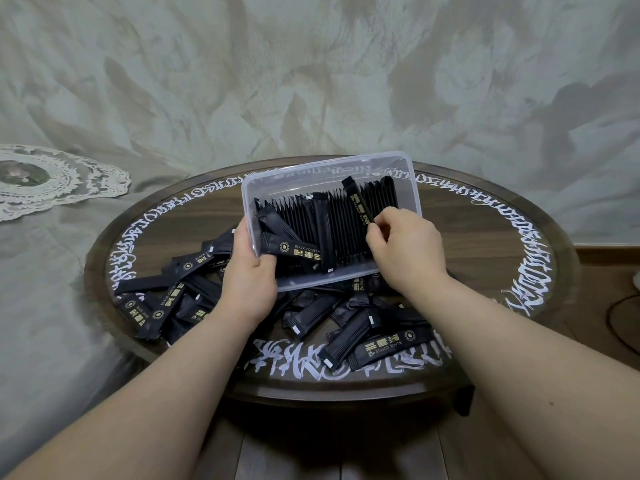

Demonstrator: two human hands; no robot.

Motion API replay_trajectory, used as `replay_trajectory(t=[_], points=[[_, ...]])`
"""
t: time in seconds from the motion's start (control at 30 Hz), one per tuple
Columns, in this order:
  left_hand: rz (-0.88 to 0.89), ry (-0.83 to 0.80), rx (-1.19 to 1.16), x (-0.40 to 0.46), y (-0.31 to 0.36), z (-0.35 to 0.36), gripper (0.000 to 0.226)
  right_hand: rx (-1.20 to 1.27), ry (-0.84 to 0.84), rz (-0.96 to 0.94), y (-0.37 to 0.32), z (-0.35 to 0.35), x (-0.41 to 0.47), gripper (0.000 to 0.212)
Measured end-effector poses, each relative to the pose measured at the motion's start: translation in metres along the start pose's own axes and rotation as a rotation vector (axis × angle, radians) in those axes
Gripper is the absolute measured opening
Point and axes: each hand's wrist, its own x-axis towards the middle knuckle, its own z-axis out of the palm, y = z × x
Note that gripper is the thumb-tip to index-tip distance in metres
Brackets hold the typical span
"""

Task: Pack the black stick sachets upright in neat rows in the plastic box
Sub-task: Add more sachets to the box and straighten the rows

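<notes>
A clear plastic box (332,168) is tilted toward me above the round table. Inside it a row of black stick sachets (341,225) stands on edge, and a few sachets (289,245) lie slanted at its left end. My left hand (250,271) grips the box's near left corner, thumb inside the wall. My right hand (403,247) reaches into the box and pinches one sachet (356,200) that sticks up above the row. Loose black sachets (346,327) lie in a heap on the table under and in front of the box.
The round dark wooden table (491,244) has white lettering around its rim. More loose sachets (173,299) spread to the left of my left hand. A lace doily (52,178) lies on the grey cloth at far left. A cable (620,317) runs on the floor at right.
</notes>
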Motion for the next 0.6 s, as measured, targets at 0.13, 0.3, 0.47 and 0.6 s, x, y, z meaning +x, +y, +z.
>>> replay_trajectory(t=[0.13, 0.3, 0.47, 0.6], points=[[0.000, 0.000, -0.007, 0.000, 0.001, 0.000, 0.063, -0.042, -0.038, -0.045, -0.003, 0.003, -0.004, 0.022], [0.005, -0.002, -0.007, -0.002, 0.002, -0.001, 0.062, -0.042, -0.027, -0.018, -0.003, 0.006, -0.003, 0.021], [-0.001, -0.011, -0.006, -0.002, 0.003, -0.001, 0.066, -0.096, -0.054, -0.041, -0.003, 0.007, -0.002, 0.023], [0.000, -0.011, -0.002, -0.002, 0.003, -0.001, 0.066, -0.048, -0.061, -0.024, -0.008, 0.013, 0.002, 0.020]])
